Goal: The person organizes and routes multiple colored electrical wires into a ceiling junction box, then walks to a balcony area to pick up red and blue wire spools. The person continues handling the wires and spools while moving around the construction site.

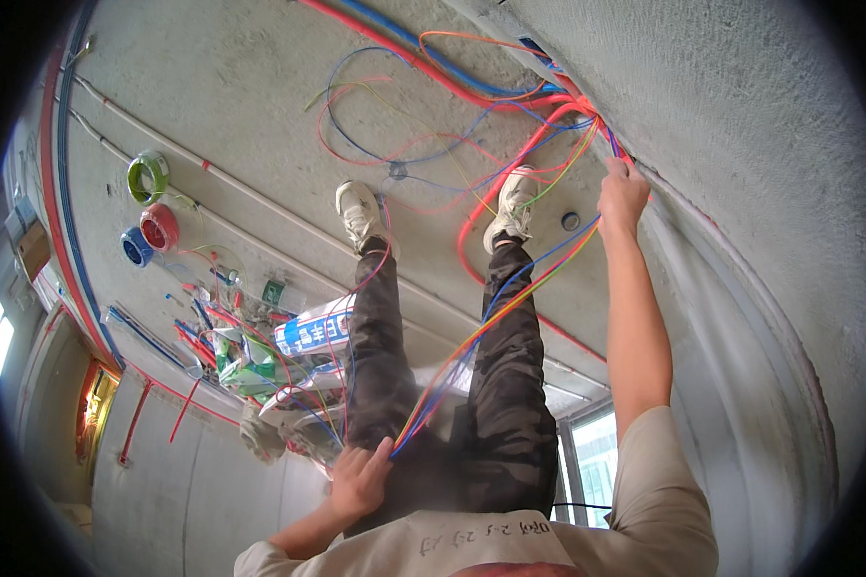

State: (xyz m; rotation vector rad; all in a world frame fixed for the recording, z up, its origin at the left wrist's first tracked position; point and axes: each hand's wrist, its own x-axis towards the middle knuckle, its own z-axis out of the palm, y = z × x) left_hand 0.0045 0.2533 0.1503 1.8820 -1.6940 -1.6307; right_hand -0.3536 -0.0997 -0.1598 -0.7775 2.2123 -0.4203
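Got the wires (404, 438) gripped in my left hand (360, 479); right hand (624, 197) is clutching them too, near the red pipes (579, 104) at the floor's (260, 87) edge

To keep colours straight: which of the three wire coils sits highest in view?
The green coil; the red coil and the blue coil both lie lower in the picture.

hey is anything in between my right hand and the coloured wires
Nothing visible: your right hand is closed on the coloured wires, and their stretch toward your left hand looks unobstructed. Your right trouser leg shows behind them; whether they touch can't be judged.
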